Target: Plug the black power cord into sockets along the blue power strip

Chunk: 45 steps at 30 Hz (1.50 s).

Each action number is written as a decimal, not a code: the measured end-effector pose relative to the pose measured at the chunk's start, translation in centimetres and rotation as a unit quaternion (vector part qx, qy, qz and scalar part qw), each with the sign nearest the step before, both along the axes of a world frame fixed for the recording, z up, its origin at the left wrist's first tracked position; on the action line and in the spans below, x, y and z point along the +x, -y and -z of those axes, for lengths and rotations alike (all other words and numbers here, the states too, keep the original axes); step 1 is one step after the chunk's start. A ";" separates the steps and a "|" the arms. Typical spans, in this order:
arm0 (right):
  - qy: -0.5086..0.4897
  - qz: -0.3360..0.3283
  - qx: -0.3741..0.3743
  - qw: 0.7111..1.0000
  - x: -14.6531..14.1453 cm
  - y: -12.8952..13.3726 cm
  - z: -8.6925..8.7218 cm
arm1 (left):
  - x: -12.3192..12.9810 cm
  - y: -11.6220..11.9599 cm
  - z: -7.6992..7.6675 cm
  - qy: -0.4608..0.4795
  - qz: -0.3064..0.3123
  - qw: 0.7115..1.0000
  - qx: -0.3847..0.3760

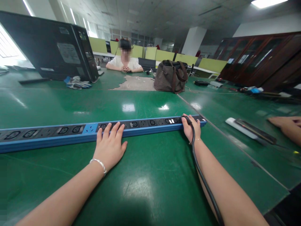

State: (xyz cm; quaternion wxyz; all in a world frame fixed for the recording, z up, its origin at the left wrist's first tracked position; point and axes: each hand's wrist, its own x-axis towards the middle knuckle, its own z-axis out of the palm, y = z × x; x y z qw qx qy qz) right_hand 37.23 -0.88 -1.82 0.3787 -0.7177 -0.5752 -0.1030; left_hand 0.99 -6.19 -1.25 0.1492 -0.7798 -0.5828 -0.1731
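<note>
A long blue power strip [145, 129] with black sockets lies across the green table, running from the left edge of view to the right of centre. My left hand [110, 142] rests on it with fingers outstretched, just right of the bright blue socket [90, 128]. Near the strip's right end, my right hand [191, 128] has its fingers closed round a black power plug [186, 119] at the sockets. Whether the plug sits fully in a socket is hidden by the fingers. Its black cable [199, 166] trails along my right forearm toward the bottom edge.
A black computer case [63, 50] stands at the back left beside grey-blue gloves [77, 82]. A brown bag [170, 76] sits at the back. Across the table is a person [124, 61]; another person's hand [287, 124] lies right, near a white and black bar [250, 129].
</note>
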 end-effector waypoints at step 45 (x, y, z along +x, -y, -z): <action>-0.072 -0.078 0.001 0.994 -11.8 1.5 -2.6 | 0.1 -0.2 0.4 0.018 0.002 1.000 0.013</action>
